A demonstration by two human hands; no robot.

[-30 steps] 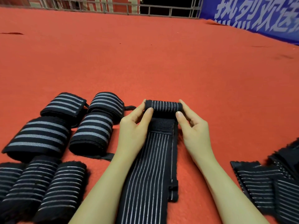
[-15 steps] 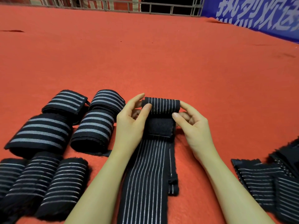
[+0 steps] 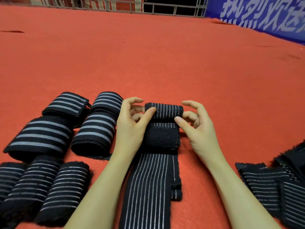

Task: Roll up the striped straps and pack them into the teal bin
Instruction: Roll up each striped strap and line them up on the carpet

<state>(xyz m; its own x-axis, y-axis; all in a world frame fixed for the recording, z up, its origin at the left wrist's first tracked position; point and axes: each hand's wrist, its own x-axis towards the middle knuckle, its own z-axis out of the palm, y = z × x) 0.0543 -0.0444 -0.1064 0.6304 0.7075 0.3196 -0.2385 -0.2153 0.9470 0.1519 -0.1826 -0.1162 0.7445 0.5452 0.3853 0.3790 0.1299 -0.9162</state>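
Note:
A long black strap with thin white stripes (image 3: pixel 148 187) lies on the red carpet, running away from me. Its far end is wound into a small roll (image 3: pixel 166 110), with a fuzzy black fastener patch (image 3: pixel 160 137) just behind the roll. My left hand (image 3: pixel 132 124) pinches the roll's left end, thumb on top and fingers curled behind. At the roll's right end my right hand (image 3: pixel 198 124) pinches it the same way. No teal bin is in view.
Several finished striped rolls (image 3: pixel 92 129) lie in a cluster to the left, some at the bottom left corner. A pile of unrolled straps (image 3: pixel 272 184) lies at the right edge. Red carpet (image 3: pixel 165 55) stretches ahead to a railing and a blue banner (image 3: pixel 264 14).
The roll has turned toward me and grown thicker, and the fastener patch now lies fully exposed. Both hands have shifted their fingers round the roll's ends.

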